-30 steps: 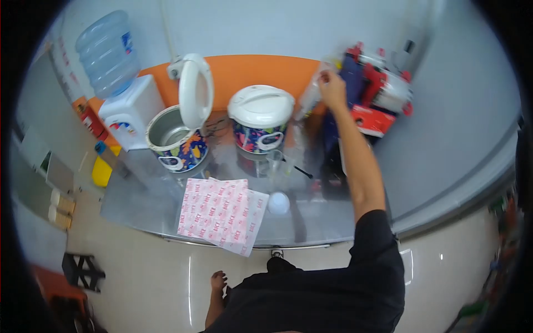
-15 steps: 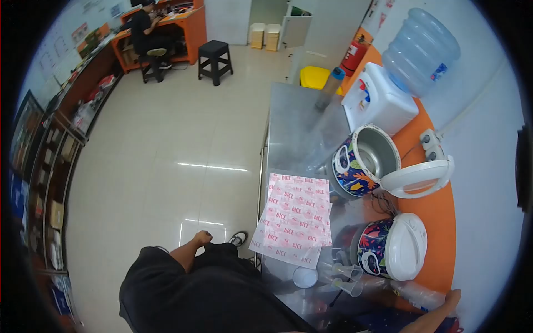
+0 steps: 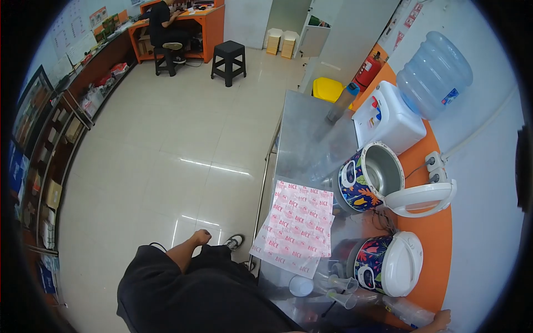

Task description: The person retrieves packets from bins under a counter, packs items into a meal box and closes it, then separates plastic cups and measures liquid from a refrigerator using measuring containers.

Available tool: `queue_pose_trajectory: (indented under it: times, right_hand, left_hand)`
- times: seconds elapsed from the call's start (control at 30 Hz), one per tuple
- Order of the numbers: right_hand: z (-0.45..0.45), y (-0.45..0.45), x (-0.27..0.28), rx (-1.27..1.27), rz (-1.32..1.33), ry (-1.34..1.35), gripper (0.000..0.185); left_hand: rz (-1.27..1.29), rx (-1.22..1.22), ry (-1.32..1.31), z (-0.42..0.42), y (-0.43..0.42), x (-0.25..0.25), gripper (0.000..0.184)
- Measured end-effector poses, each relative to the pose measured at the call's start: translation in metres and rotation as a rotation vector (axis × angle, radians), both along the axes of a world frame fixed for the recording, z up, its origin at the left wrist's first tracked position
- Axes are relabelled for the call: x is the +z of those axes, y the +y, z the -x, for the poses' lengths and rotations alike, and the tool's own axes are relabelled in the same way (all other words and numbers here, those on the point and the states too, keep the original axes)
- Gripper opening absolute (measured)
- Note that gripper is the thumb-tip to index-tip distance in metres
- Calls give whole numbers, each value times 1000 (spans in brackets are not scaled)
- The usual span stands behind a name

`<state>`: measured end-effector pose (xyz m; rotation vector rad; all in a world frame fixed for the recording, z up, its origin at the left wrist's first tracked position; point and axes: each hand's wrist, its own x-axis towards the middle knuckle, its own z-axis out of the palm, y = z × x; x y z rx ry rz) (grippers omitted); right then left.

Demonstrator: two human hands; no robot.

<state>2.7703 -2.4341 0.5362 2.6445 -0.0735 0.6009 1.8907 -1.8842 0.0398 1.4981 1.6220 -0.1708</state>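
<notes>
Holding left hand (image 3: 201,237) low, well off steel table (image 3: 311,125), with fingers curled together. Had right hand (image 3: 441,319) at bottom-right corner, by end of clear plastic sleeve (image 3: 408,312), wrist side cut off by view's lower edge; couldn't tell finger state there, too small and blurred. Located sleeve just beside closed flowered cooker (image 3: 402,263), contents too hazy to name. Saw clear cups (image 3: 345,300) nearby, with see-through outlines hard to trace.

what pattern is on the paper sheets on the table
The paper sheets show repeated pinkish-red lettering; best seen in the head view.
</notes>
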Motion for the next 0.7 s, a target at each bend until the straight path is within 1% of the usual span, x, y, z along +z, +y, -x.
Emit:
queue_pose_trajectory:
  times: [0.07,0.1,0.17,0.27,0.47,0.53,0.6,0.7]
  right_hand:
    - [10,4,0,-13,-21,34,17]
    - [14,6,-1,-14,-40,56,17]
    - [23,8,-1,-8,-64,86,17]
    - [33,14,4,6,-95,118,17]
    - [49,33,19,57,-188,179,17]
    - [51,38,26,92,-252,217,17]
    - [50,45,33,128,-357,281,17]
    - [53,56,42,162,-550,408,17]
  left_hand:
    - [82,25,-23,-9,1,-2,48]
    - [82,25,-30,-12,2,-5,48]
    - [98,-61,-32,-9,4,-13,48]
    - [14,-87,-1,-6,6,-11,47]
    - [9,-79,17,1,8,-18,43]
    - [-3,-92,5,2,7,-22,41]
    - [-2,-180,18,2,8,-23,41]
    - [11,-165,25,-1,8,-29,42]
